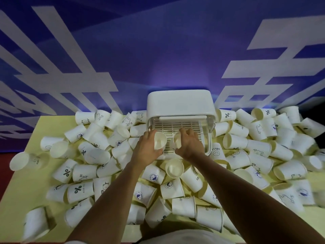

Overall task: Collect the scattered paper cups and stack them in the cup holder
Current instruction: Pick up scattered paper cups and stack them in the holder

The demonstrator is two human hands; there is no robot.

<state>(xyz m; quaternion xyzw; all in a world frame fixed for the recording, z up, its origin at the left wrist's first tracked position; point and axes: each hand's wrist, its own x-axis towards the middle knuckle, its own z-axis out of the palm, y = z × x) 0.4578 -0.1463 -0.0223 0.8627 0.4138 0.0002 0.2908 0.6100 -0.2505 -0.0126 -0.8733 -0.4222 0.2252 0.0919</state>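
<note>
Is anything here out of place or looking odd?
Yes. Dozens of paper cups lie tipped on their sides across the yellow table, heaped around the white cup holder. One cup seems to overhang the table's left edge.

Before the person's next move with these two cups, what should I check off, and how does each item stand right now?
1. Grip of left hand on first cup: ok.
2. Grip of right hand on second cup: ok.
3. Both cups over the cup holder tray: ok.
4. The two cups nested together: not ok, side by side.
5. All loose cups collected from the table: not ok, many remain.
</note>
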